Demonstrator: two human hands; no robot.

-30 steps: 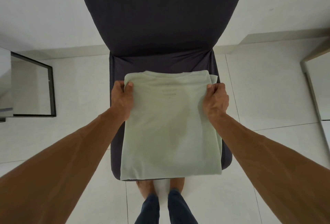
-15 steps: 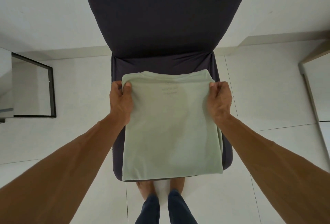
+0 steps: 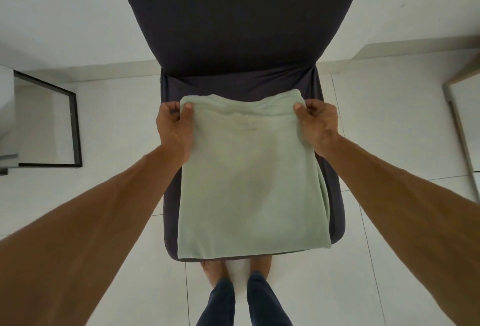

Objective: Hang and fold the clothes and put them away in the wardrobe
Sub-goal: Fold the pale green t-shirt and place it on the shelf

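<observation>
A pale green garment (image 3: 249, 183), folded into a long rectangle, lies on the seat of a dark chair (image 3: 239, 27). Its near end reaches the seat's front edge. My left hand (image 3: 175, 128) pinches the far left corner of the garment, thumb on top. My right hand (image 3: 318, 125) pinches the far right corner the same way. The far edge is lifted a little off the seat and sags between my hands.
The chair's tall dark backrest rises straight ahead against a white wall. A black-framed mirror (image 3: 52, 128) leans at the left on the white tiled floor. A pale furniture edge (image 3: 462, 128) runs along the right. My bare feet (image 3: 215, 271) stand under the seat's front.
Both hands have slid from the garment's sides up to its far corners and gripped them; the far edge has lifted slightly and now sags in the middle.
</observation>
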